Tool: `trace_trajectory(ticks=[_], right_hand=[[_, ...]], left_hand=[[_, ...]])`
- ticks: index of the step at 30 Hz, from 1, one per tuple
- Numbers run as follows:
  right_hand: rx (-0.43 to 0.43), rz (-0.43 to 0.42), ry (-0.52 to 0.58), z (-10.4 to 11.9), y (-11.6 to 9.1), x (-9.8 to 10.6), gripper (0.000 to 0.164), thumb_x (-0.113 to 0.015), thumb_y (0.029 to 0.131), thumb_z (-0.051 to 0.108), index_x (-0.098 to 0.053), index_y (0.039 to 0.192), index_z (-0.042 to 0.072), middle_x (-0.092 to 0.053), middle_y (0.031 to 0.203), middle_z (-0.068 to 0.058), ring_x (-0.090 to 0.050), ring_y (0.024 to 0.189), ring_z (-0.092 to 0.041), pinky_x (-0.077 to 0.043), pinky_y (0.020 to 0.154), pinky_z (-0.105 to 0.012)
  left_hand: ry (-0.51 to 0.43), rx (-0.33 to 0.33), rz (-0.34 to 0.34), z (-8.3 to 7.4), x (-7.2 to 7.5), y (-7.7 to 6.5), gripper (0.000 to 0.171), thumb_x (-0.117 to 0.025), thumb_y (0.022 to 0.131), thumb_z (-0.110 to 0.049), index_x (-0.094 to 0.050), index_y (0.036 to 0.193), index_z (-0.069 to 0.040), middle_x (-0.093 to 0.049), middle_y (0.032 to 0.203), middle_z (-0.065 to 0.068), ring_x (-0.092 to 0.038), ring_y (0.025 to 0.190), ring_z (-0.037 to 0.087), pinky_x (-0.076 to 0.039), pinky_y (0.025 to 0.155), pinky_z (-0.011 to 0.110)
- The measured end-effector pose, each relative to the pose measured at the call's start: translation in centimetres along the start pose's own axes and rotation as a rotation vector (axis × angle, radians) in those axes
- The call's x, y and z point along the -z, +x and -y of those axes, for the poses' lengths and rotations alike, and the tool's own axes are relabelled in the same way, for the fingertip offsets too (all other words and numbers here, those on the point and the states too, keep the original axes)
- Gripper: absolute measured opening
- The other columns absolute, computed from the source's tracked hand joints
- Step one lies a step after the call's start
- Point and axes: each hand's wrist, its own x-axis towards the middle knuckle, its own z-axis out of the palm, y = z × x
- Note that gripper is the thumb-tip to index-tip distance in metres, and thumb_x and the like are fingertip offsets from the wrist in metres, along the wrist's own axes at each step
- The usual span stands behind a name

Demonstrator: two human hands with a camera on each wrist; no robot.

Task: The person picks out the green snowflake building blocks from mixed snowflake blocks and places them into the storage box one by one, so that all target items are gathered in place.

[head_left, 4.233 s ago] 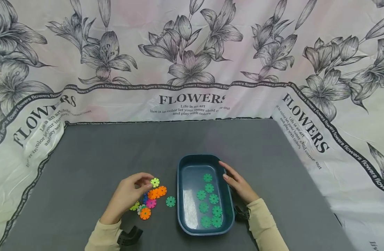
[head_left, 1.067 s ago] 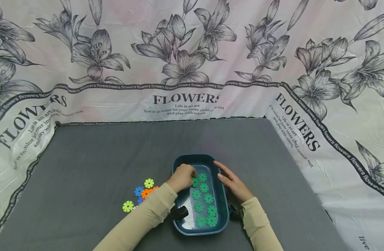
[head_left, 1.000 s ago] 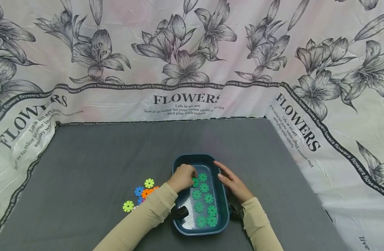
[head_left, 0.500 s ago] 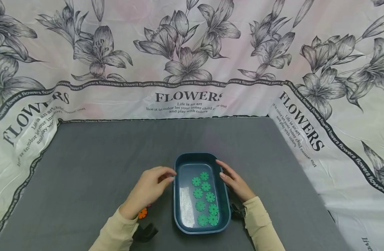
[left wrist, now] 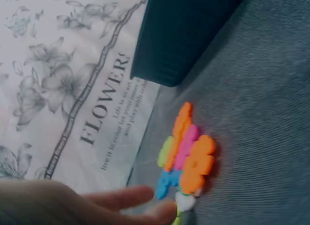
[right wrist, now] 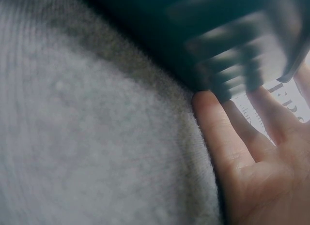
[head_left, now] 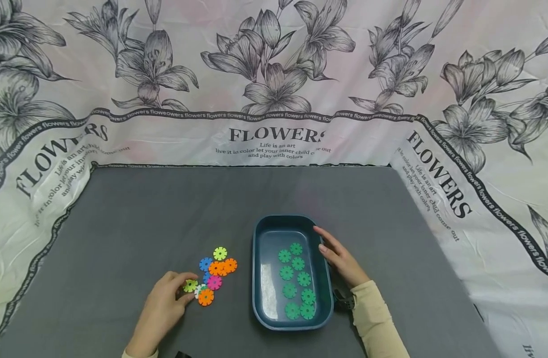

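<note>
A small pile of flower-shaped snap discs lies left of the blue tray (head_left: 270, 325). My left hand (head_left: 159, 306) is at the pile's left side, finger and thumb spread on either side of a yellow-green disc (head_left: 190, 286). Beside it are a white disc (head_left: 199, 291), an orange disc (head_left: 206, 298) and a pink disc (head_left: 214, 283). A sliver of green shows beneath the orange one. Inside the tray lie several green discs (head_left: 289, 290) in two rough columns. My right hand (head_left: 343, 261) rests against the tray's right side; its straight fingers (right wrist: 218, 128) touch the outer wall.
Farther up the pile are blue discs (head_left: 206, 264), overlapping orange discs (head_left: 218, 269) and another yellow-green disc (head_left: 220, 253). A flower-printed cloth (head_left: 274, 141) hangs behind the grey table (head_left: 166, 209) and along both its sides.
A green disc that lay on the table by the tray is now inside, in the upper left of the group. My left hand has withdrawn leftward to the pile. The right hand stays at the tray.
</note>
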Motion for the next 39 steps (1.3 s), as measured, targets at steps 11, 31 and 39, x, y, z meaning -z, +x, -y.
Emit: trace_trajectory(ticks=[11, 31, 39], right_hand=[[-0.007, -0.008, -0.011, 0.0, 0.0, -0.3, 0.048, -0.049, 0.101, 0.030, -0.035, 0.146, 0.038, -0.020, 0.158, 0.002, -0.013, 0.146, -0.030, -0.020, 0.110, -0.063], [-0.005, -0.010, -0.026, -0.1, -0.1, -0.4, 0.048, -0.049, 0.100, 0.031, -0.035, 0.146, 0.039, -0.021, 0.158, 0.003, -0.012, 0.147, -0.031, -0.019, 0.109, -0.064], [-0.006, -0.008, -0.013, -0.1, 0.0, -0.5, 0.048, -0.049, 0.100, 0.031, -0.036, 0.146, 0.038, -0.021, 0.158, 0.003, -0.013, 0.146, -0.032, -0.019, 0.108, -0.065]], left_hand=[[-0.012, -0.094, -0.030, 0.4, -1.8, -0.4, 0.033, -0.085, 0.070, -0.015, -0.071, 0.100, -0.021, -0.046, 0.080, -0.002, -0.038, 0.067, 0.010, -0.035, 0.058, 0.024], [0.020, -0.032, -0.013, -2.0, -4.1, 0.0, 0.032, -0.087, 0.067, -0.021, -0.062, 0.087, -0.016, -0.046, 0.082, -0.003, -0.042, 0.076, 0.014, -0.039, 0.060, 0.026], [-0.090, -0.151, -0.112, -2.1, -3.8, 0.0, 0.027, -0.085, 0.068, -0.007, -0.063, 0.079, -0.017, -0.051, 0.071, -0.010, -0.045, 0.063, 0.004, -0.043, 0.057, 0.021]])
